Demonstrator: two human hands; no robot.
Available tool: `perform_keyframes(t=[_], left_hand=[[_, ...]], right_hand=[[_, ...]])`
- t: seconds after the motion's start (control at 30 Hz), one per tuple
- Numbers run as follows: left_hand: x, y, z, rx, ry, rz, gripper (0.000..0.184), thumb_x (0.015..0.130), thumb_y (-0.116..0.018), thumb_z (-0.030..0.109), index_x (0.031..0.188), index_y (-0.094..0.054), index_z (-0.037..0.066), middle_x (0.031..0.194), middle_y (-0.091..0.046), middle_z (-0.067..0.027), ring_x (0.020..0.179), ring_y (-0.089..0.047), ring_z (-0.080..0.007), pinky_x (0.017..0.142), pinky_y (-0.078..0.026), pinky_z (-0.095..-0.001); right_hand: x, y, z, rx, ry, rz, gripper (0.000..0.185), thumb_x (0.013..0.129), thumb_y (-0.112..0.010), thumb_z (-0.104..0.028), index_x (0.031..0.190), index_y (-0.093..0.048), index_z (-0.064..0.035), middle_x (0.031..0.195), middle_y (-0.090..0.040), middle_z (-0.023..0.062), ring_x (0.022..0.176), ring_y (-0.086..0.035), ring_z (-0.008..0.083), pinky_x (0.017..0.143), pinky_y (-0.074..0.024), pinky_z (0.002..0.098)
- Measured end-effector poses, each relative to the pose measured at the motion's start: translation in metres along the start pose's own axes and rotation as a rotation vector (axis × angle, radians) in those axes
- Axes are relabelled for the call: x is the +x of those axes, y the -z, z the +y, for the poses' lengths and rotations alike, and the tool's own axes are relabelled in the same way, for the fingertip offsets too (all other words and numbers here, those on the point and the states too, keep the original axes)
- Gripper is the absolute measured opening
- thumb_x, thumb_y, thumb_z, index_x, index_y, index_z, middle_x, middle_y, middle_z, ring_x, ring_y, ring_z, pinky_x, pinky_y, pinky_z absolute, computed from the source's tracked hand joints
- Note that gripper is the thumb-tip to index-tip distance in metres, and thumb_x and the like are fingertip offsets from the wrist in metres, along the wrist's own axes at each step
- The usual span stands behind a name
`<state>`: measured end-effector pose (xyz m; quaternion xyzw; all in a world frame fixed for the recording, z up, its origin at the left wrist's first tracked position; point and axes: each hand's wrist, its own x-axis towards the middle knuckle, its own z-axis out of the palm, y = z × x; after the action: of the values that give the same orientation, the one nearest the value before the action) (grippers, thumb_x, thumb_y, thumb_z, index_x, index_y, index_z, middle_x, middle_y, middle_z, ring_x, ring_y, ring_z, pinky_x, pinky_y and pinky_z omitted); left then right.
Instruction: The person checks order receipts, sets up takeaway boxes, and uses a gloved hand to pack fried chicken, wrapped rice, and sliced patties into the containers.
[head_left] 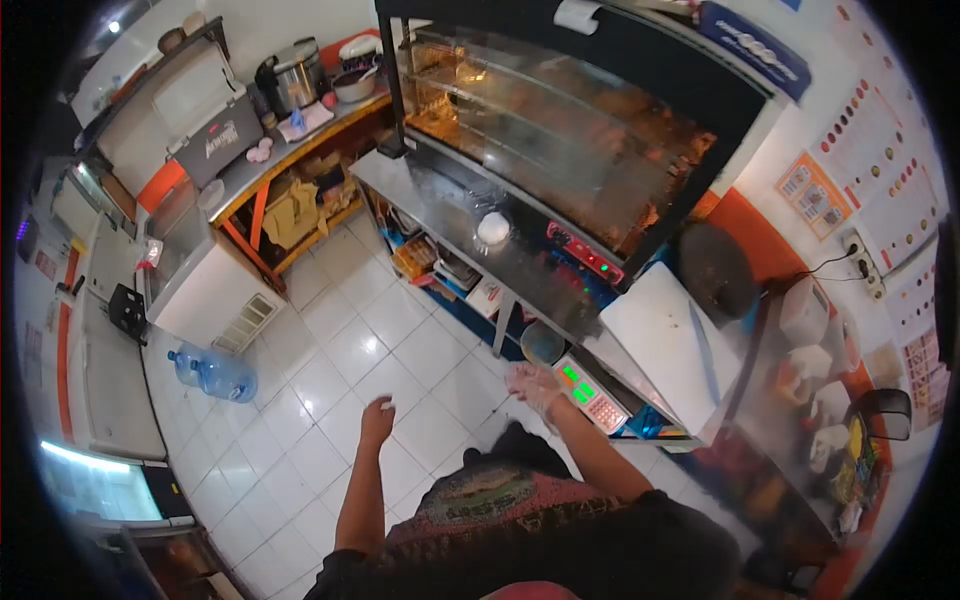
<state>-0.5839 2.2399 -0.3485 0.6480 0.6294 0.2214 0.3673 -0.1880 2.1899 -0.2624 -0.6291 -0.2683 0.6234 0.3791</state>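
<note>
My left hand (pixel 377 419) hangs over the tiled floor, away from any surface. Its fingers are loosely bent with a small pale gap between them, and I see nothing held there. My right hand (pixel 535 386), in what looks like a clear plastic glove, is beside the digital scale (pixel 592 396) with green lit displays. Its fingers are apart and somewhat blurred, with nothing visible in them. Just beyond that hand, a round bowl-like container (pixel 542 342) sits low by the counter. A white cutting board (pixel 655 325) carries a long bluish knife (pixel 704 352).
A glass-fronted display cabinet (pixel 560 110) stands on the metal counter (pixel 440 195), near a small white round item (pixel 493 229). Blue water bottles (pixel 225 376) lie on the floor at left by a white chest freezer (pixel 215 295). A dark round pan (pixel 716 268) leans at right.
</note>
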Motion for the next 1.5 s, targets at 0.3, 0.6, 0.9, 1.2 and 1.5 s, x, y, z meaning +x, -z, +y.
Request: perform_keyframes(t=[0.3,0.6,0.9,1.2,1.5], left_hand=[[0.19,-0.02,0.048,0.009,-0.177,-0.566,0.036,0.088,-0.066,0.022,0.118,-0.064,0.002,0.113,-0.069,-0.0136,0.101,-0.065,-0.0283,0.089,-0.05,-0.0373],[0.486,0.234,0.025,-0.001,-0.01,-0.136,0.034,0.087,-0.065,0.021,0.118,-0.065,0.007,0.107,-0.07,-0.0121,0.095,-0.066,-0.0208,0.086,-0.051,-0.0336],[0.726,0.679,0.064,0.113,-0.305,0.772,0.022,0.09,-0.061,0.021,0.102,-0.069,0.003,0.09,-0.071,-0.0109,0.084,-0.066,-0.0175,0.077,-0.051,-0.0304],[0.991,1.094,0.125,0.405,-0.621,1.291,0.028,0.088,-0.06,0.023,0.109,-0.067,0.007,0.105,-0.068,-0.0161,0.096,-0.064,-0.0316,0.085,-0.05,-0.0405],[1.129,1.293,0.139,0.821,-0.523,1.108,0.035,0.085,-0.063,0.024,0.116,-0.065,0.009,0.116,-0.066,-0.0143,0.106,-0.062,-0.0325,0.09,-0.049,-0.0419]], right_hand=[[0.146,-0.062,-0.079,-0.062,-0.152,-0.019,0.03,0.086,-0.07,-0.019,0.112,-0.062,-0.0058,0.09,-0.068,0.0055,0.071,-0.063,0.0142,0.059,-0.0509,0.028],[0.369,-0.21,-0.227,-0.029,-0.134,-0.196,0.023,0.088,-0.068,-0.019,0.107,-0.064,-0.0058,0.095,-0.069,0.0082,0.072,-0.064,0.0168,0.059,-0.0517,0.0274],[0.542,-0.332,-0.345,-0.038,-0.075,-0.207,0.029,0.086,-0.069,-0.017,0.11,-0.065,-0.0005,0.094,-0.069,0.0094,0.072,-0.065,0.0192,0.062,-0.0523,0.0277],[0.677,-0.513,-0.448,0.318,0.03,0.119,0.026,0.079,-0.071,-0.013,0.104,-0.063,-0.0089,0.085,-0.066,0.0056,0.07,-0.063,0.0218,0.06,-0.0516,0.0373],[0.741,-0.671,-0.547,0.166,0.063,0.152,0.03,0.088,-0.063,-0.031,0.11,-0.065,-0.0099,0.088,-0.066,0.007,0.076,-0.059,0.0198,0.058,-0.0447,0.0399]])
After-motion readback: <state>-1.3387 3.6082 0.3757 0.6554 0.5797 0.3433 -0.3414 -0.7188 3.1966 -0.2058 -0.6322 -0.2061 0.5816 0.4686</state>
